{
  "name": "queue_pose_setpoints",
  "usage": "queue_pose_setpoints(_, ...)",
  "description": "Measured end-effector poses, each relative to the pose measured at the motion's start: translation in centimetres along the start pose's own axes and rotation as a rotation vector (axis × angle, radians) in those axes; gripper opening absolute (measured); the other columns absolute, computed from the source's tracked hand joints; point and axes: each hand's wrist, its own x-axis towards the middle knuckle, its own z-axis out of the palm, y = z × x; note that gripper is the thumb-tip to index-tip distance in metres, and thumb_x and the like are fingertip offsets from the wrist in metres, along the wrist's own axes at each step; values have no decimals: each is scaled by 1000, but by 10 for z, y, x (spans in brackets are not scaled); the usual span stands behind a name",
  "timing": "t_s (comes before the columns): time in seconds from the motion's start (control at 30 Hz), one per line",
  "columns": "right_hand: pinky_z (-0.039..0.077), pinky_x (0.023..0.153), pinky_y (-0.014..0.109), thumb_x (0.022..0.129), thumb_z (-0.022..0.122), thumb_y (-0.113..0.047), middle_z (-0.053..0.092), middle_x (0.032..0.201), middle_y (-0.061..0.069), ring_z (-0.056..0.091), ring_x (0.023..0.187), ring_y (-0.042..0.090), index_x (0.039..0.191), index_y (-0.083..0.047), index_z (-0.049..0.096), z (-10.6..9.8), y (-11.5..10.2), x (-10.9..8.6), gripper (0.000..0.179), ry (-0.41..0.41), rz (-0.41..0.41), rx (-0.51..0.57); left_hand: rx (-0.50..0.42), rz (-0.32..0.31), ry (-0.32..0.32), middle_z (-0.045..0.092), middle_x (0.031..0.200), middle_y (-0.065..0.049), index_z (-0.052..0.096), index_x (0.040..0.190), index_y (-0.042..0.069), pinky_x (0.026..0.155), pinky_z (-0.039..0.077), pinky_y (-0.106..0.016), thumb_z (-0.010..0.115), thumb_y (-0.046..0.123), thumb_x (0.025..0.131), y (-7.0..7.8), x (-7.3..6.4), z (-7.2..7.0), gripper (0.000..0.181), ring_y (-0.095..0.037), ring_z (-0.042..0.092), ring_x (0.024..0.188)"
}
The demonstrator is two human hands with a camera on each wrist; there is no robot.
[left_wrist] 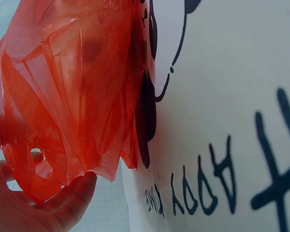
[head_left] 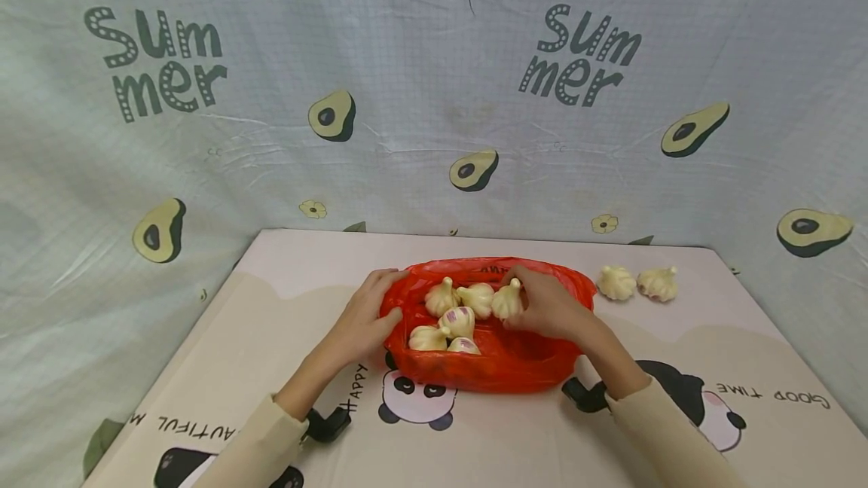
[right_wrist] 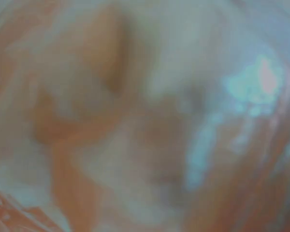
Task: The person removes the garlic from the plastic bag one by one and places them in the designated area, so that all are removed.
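Observation:
A red plastic bag point(head_left: 475, 375) lies on the table with its mouth spread, and several garlic bulbs point(head_left: 456, 321) sit inside it. My left hand point(head_left: 369, 315) holds the bag's left edge; in the left wrist view, the fingers point(left_wrist: 77, 198) curl at the handle end of the red plastic. Inside the bag's right half, my right hand point(head_left: 552, 307) grips one garlic bulb point(head_left: 506, 300) between thumb and fingers. The right wrist view is too blurred to make out that grip.
Two more garlic bulbs, one nearer point(head_left: 615, 282) and one farther right point(head_left: 658, 284), lie on the table just right of the bag. A printed cloth point(head_left: 400, 194) hangs behind the table. Panda drawings and lettering cover the tabletop point(head_left: 515, 435).

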Motion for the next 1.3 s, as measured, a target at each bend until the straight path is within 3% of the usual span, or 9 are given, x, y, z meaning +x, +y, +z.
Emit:
queue_pose_setpoints(0.67, 63, 83, 41, 84, 84, -22, 69, 119, 15, 63, 107, 32, 133, -11, 57, -31, -8, -21, 57, 109, 33, 96, 2, 8, 1, 45, 155, -13, 48, 153, 14, 107, 52, -58, 60, 10, 95, -1, 0, 1, 58, -37, 49, 142)
queue_pose_setpoints(1.3, 65, 85, 47, 84, 85, -20, 66, 131, 17, 70, 109, 38, 136, -10, 59, -49, 0, -39, 59, 238, -41, 152, 11, 14, 3, 46, 154, -15, 48, 152, 12, 107, 52, -58, 60, 10, 94, -1, 1, 2, 59, -38, 49, 141)
